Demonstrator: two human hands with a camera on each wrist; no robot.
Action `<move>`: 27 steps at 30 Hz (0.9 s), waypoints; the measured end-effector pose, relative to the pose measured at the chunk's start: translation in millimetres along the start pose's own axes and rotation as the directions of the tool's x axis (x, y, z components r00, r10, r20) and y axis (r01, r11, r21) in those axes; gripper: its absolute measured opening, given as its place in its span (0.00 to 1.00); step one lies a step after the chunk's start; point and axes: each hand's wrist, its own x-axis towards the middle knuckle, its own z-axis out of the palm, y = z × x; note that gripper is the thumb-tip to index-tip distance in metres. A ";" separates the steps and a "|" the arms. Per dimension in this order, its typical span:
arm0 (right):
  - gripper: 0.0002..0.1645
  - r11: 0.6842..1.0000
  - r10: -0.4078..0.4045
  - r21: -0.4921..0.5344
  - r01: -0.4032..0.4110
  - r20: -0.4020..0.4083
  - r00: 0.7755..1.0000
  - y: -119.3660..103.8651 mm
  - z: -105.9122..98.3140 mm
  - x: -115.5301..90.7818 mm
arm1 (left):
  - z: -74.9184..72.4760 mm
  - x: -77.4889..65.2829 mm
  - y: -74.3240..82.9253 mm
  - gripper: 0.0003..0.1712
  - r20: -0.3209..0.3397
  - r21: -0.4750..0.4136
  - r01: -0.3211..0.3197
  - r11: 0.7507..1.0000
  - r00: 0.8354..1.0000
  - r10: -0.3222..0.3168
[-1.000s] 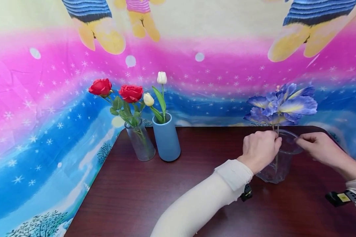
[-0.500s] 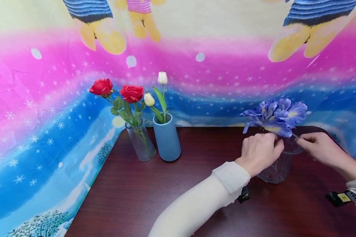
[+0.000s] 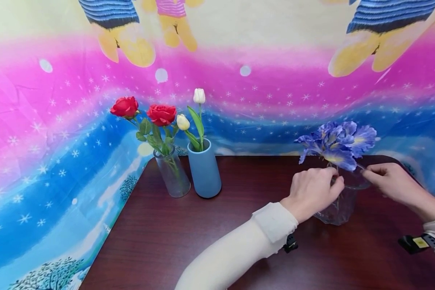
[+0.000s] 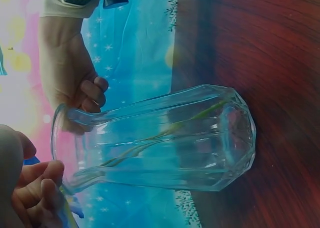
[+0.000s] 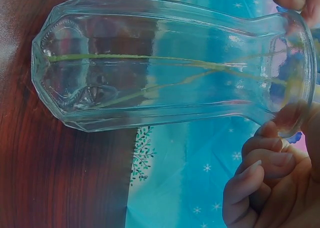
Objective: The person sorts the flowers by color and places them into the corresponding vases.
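A clear faceted glass vase (image 3: 337, 205) stands on the table at the right. Two green stems (image 5: 150, 58) run down inside it, and ruffled blue-purple irises (image 3: 338, 145) spread above its mouth. My right hand (image 3: 393, 181) pinches the vase's rim (image 5: 300, 63) between thumb and fingers, from the right side. On the opposite side, just below the petals, my left hand (image 3: 313, 191) has its fingers loosely bent and its thumb apart from them. Its fingertips (image 4: 52, 173) are right by the rim in the left wrist view, with nothing seen between thumb and fingers.
Left of centre, a blue vase (image 3: 204, 173) holds two white tulips (image 3: 199, 96). Beside it stands a clear cylindrical vase (image 3: 174, 175) with two red roses (image 3: 161, 114). A patterned cloth (image 3: 268, 100) hangs behind the dark wooden table (image 3: 159, 241).
The irises have sunk lower into the glass vase. My left hand has then loosened from the stems and drawn slightly left and down. My right hand stays at the rim.
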 end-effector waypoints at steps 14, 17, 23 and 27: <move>0.26 1.000 0.003 -0.009 -0.003 -0.006 1.000 -1.4 2.0 -0.3 | 1.3 -31.3 -23.0 0.11 -0.070 -0.055 -0.017 0.998 0.997 0.013; 0.25 1.000 -0.002 -0.004 0.002 -0.010 1.000 -1.7 2.6 -0.7 | 2.4 -39.2 -30.3 0.11 -0.073 -0.061 -0.019 0.998 0.997 0.015; 0.26 1.000 0.010 -0.014 -0.011 -0.022 1.000 -2.5 4.0 -1.3 | 4.1 -52.9 -42.7 0.12 -0.069 -0.059 -0.025 0.998 0.997 0.021; 0.26 1.000 0.013 -0.004 -0.013 -0.023 1.000 -3.2 4.4 -0.9 | 5.4 -60.9 -49.7 0.11 -0.080 -0.068 -0.024 0.997 0.997 0.019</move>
